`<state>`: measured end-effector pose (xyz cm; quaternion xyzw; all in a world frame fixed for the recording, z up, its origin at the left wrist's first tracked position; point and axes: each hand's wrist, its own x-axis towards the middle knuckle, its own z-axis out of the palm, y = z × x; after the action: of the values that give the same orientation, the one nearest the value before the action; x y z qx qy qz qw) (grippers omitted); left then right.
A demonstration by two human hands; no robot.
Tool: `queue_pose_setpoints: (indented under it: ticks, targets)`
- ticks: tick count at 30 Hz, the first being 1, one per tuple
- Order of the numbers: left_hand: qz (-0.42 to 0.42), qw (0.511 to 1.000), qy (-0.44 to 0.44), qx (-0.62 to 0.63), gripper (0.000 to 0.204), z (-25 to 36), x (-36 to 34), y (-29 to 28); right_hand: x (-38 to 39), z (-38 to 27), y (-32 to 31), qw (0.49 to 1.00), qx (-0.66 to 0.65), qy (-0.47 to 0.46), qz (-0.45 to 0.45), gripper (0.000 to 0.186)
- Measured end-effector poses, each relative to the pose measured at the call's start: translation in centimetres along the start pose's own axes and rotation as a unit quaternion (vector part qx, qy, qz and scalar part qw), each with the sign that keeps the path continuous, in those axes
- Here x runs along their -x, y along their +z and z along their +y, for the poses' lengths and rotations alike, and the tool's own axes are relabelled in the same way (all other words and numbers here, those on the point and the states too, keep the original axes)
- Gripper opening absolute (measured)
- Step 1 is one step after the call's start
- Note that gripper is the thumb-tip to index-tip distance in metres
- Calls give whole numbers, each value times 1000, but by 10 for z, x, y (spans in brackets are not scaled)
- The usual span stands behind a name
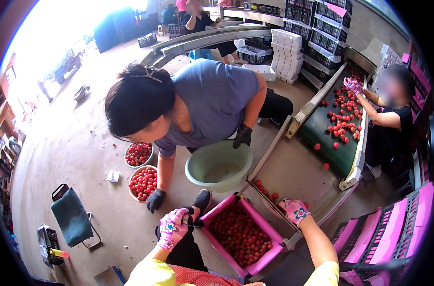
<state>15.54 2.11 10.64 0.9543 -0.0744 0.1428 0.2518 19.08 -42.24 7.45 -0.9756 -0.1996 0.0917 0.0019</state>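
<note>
My left hand point(174, 228), in a pink floral glove, is closed in front of my dark trousers and shoe; what it grips, if anything, is unclear. My right hand point(295, 210), gloved alike, has its fingers curled at the metal chute's point(307, 195) lower end beside loose small red fruit point(269, 191); its contents are hidden. Between my hands sits a pink-lined crate point(265, 260) of red fruit. In front, a co-worker point(202, 95) in blue bends over, one dark-gloved hand holding a pale green tub point(198, 167), the other beside a basin point(130, 183) of fruit.
Another co-worker point(388, 114) handles fruit on a green sloped belt point(321, 152) at right. Pink-lined crates point(398, 224) stand at lower right, stacked black crates point(329, 43) and white boxes point(286, 57) behind. A folding stool point(71, 217) and small crate point(48, 245) are at left.
</note>
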Motion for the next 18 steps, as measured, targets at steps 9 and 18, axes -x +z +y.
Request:
queue_pose_setpoints:
  ticks: [9, 18]
  targets:
    - [-21, 1000, 11, -10, 13, 13, 2, 1, 16, -1, -8, 994, -94, 56, 20, 20]
    - [-12, 997, 72, -32, 12, 22, -10, 10, 11, 5, -5, 974, -204, 78, 54, 21]
